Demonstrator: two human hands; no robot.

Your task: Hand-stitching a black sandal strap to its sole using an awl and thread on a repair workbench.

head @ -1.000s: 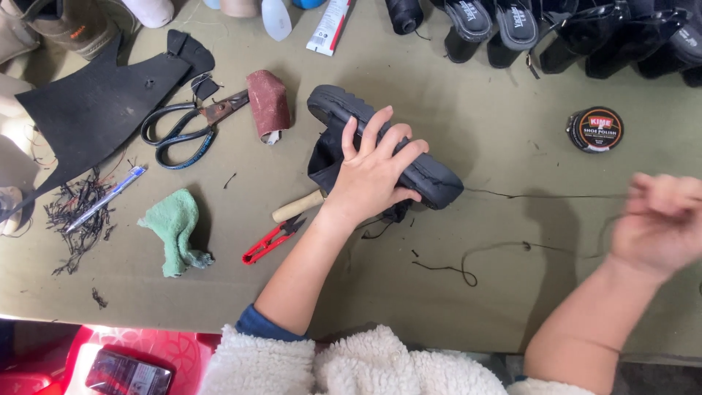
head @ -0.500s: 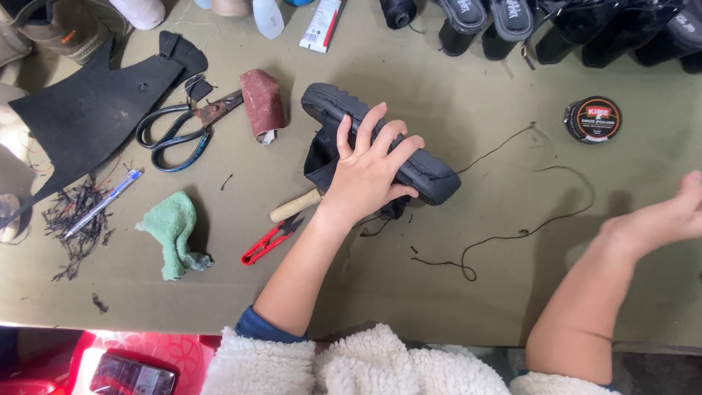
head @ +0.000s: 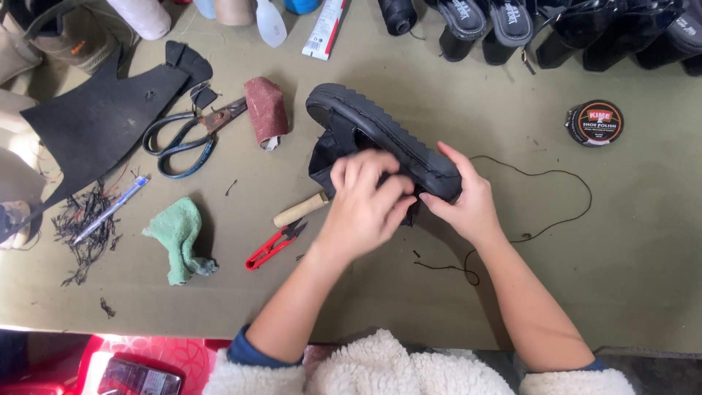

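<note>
The black shoe point(head: 380, 143) lies on its side near the middle of the green table point(head: 621, 278), its ridged sole turned up and away from the person. Its long axis runs on a slant, from the upper left down to the lower right. Both hands meet at the lower right end of that axis, the end nearest the person.

The left hand point(head: 365, 201) comes in from below and left, forearm slanting up toward the shoe, palm down, fingers curled together over the dark upper just under the sole edge. It appears to pinch or press something there, but what sits between the fingertips is hidden. The right hand point(head: 468, 201) comes in from below and right, thumb up along the sole, fingers wrapped under the shoe's end, clamped on it. The two hands touch or nearly touch at the fingertips.

A black thread point(head: 563, 190) loops over the table to the right of the right hand and trails back under the wrist; whether it runs to the shoe cannot be told.

A wooden handle point(head: 300, 211) sticks out from under the shoe on the left, red snips point(head: 274, 245) just below it. Scissors point(head: 186, 135) and a green cloth point(head: 179, 234) lie farther left, well apart from both hands
</note>
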